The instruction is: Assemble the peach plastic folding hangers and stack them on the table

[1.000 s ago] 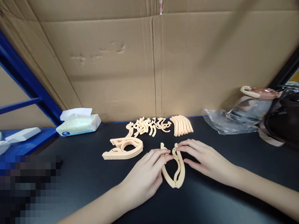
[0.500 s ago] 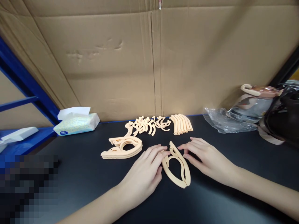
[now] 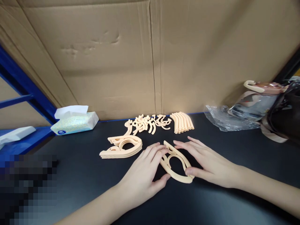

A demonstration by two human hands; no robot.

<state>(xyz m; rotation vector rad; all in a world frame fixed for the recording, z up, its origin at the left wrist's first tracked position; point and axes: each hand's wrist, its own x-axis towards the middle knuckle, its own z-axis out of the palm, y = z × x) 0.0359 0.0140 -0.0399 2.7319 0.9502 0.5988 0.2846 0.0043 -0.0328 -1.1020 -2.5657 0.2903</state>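
A folded peach plastic hanger (image 3: 176, 162) lies flat on the black table (image 3: 211, 200) between my hands. My left hand (image 3: 144, 175) rests on its left side, fingertips on the hanger's upper end, thumb near its lower arm. From the right, my right hand (image 3: 206, 162) has its fingers spread over the top and its thumb against the lower tip. Both hands pinch the piece lightly. To the left lies a stack of folded hangers (image 3: 122, 148). Behind are a pile of loose hooks (image 3: 146, 122) and a row of curved arm pieces (image 3: 182, 122).
A cardboard wall (image 3: 150, 56) closes the back. A tissue pack (image 3: 74, 121) sits at the left by a blue shelf frame (image 3: 25, 87). At the right are a crumpled clear bag (image 3: 225, 120), a water jug (image 3: 255, 101) and a dark bag (image 3: 286, 115).
The hanger's two arms have closed together, and it has turned so that its joined end points to the lower right. Both hands shifted with it. The view tilted slightly downward.
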